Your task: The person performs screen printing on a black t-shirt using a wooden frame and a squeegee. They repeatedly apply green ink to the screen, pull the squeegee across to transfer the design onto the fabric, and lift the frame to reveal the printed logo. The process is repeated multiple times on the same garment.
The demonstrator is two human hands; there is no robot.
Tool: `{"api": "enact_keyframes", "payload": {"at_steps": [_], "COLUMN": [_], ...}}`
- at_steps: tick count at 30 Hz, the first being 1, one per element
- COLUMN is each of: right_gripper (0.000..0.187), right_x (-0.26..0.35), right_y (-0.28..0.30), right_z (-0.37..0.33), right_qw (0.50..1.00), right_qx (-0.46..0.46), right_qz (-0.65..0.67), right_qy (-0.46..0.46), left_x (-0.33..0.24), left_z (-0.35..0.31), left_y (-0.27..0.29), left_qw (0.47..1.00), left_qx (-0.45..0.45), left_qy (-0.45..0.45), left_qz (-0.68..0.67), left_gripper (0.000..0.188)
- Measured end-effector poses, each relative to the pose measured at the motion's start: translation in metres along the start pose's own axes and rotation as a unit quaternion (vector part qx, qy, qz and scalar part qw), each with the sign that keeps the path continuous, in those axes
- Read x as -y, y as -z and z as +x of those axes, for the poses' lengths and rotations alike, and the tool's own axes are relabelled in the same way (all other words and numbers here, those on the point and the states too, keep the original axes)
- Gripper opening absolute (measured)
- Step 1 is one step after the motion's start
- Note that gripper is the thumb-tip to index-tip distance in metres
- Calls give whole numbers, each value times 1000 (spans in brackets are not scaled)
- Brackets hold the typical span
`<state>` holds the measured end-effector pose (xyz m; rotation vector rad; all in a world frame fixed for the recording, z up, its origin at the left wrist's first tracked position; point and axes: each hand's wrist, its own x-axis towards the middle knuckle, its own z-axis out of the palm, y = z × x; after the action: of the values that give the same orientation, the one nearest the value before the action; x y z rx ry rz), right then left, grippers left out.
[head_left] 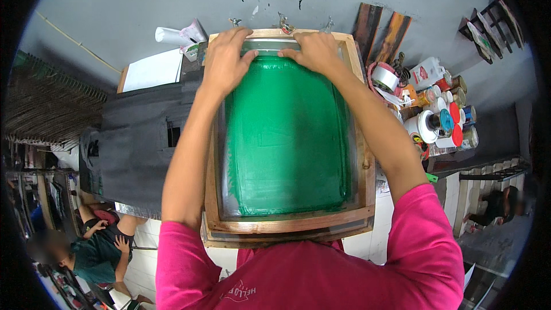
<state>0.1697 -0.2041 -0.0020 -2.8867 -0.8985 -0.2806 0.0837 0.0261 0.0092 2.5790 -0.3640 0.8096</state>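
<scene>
In front of me lies a wooden-framed printing screen [290, 227], its mesh coated with a large rectangle of green ink [287, 138]. Both arms reach over it to the far end. My left hand [228, 57] is closed at the far left, thumb bent inward and fingers over the far rim. Closed in the same way, my right hand [314, 51] is at the far right. Between the thumbs shows a narrow pale strip, apparently a squeegee [268, 46], gripped by both hands; most of it is hidden under them.
Small metal clamps [285, 24] stand behind the screen. A black covered surface [138, 132] and white sheets [152, 72] lie left. Several ink tubs and jars [427, 126] crowd the right, near two leaning boards [367, 31]. One person [97, 258] sits lower left; another [498, 204] is far right.
</scene>
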Motion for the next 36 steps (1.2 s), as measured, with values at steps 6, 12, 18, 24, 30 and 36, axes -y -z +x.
{"api": "enact_keyframes", "payload": {"at_steps": [6, 12, 18, 24, 30, 36], "right_gripper": [66, 62, 60, 60, 55, 33], "right_x": [4, 18, 39, 66, 104, 129], "right_y": [5, 6, 15, 28, 36, 39], "right_z": [-41, -84, -132, -205, -280, -335], "right_qw": [1000, 999, 999, 998, 995, 996], "right_qx": [6, -23, -4, -28, -23, -15], "right_qz": [18, 32, 35, 42, 89, 71], "right_qy": [-2, 31, 33, 40, 43, 48], "left_x": [-7, -27, -59, -104, -143, -170], "left_z": [-1, -46, -92, -142, -209, -258], "left_y": [-2, 12, 35, 67, 105, 126], "left_qw": [975, 983, 983, 982, 976, 982], "left_qx": [187, 157, 144, 162, 191, 170], "left_qy": [109, 84, 86, 73, 86, 48], "left_qz": [-44, -52, -68, -63, -65, -67], "left_gripper": [28, 29, 27, 24, 19, 24]}}
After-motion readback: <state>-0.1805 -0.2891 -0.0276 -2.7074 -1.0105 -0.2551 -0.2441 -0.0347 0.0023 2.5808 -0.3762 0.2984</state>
